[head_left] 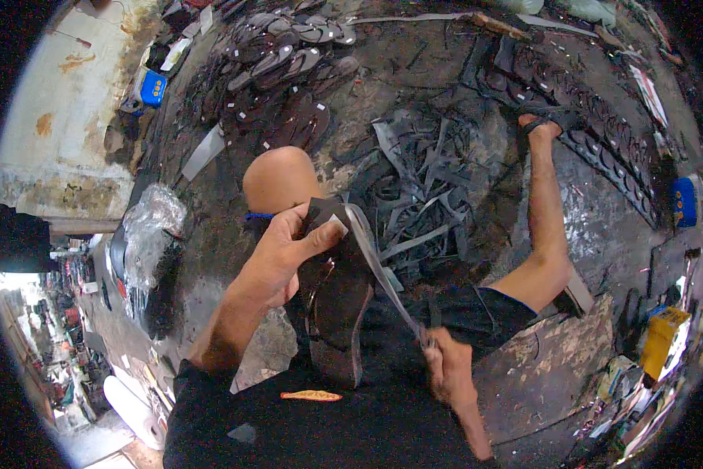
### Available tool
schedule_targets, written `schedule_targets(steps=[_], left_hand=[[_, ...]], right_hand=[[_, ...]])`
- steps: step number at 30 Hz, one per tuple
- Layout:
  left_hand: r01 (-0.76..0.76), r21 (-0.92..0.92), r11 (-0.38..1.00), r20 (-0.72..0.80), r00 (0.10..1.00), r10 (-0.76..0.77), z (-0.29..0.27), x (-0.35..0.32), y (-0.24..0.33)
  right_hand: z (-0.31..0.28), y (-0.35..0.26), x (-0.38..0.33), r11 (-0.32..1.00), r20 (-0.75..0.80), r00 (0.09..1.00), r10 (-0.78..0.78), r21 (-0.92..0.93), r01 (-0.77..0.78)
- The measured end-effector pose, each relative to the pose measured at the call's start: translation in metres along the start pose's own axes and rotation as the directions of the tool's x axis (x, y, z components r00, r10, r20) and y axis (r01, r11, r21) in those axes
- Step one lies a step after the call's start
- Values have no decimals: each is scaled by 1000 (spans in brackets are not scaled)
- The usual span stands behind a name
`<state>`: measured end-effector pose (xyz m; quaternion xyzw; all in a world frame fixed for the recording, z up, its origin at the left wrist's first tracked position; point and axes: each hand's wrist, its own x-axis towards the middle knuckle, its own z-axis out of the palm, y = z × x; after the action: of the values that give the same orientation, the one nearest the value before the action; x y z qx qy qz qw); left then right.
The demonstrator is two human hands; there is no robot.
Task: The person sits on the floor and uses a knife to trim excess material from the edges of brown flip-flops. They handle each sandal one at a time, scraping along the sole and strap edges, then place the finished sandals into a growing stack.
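Observation:
My left hand grips a dark brown flip-flop by its far end, with the thumb pressed over a small white label. The sandal stands lengthwise above my lap, its near end close to my dark shirt. From the sandal's far right edge a long, narrow grey strip runs down to my right hand. My right fingers are closed round the strip's near end. Its far end curves along the sole; whether it is a cut-off trimming or a thin blade I cannot tell.
Dark cut strips lie heaped on the floor beyond my lap. Finished-looking flip-flops are piled at the far left, and rows of them line the far right. Clear plastic wrapping sits left; a yellow box stands right.

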<state>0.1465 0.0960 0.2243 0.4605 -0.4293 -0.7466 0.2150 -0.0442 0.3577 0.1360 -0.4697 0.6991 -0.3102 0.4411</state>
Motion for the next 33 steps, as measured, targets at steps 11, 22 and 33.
schedule_targets(steps=[11, 22, 33], left_hand=[[28, 254, 967, 88, 995, -52, -6, 0, 6], [-392, 172, 904, -365, 827, 429, -38, 32, 23], [-168, -649, 742, -171, 983, 73, 73, 46, -32]], right_hand=[[-29, -34, 107, 987, 121, 984, -130, -79, 140], [-61, -30, 188, 777, -315, 940, 134, 622, 98], [9, 21, 30, 991, -264, 962, -66, 94, 94]])
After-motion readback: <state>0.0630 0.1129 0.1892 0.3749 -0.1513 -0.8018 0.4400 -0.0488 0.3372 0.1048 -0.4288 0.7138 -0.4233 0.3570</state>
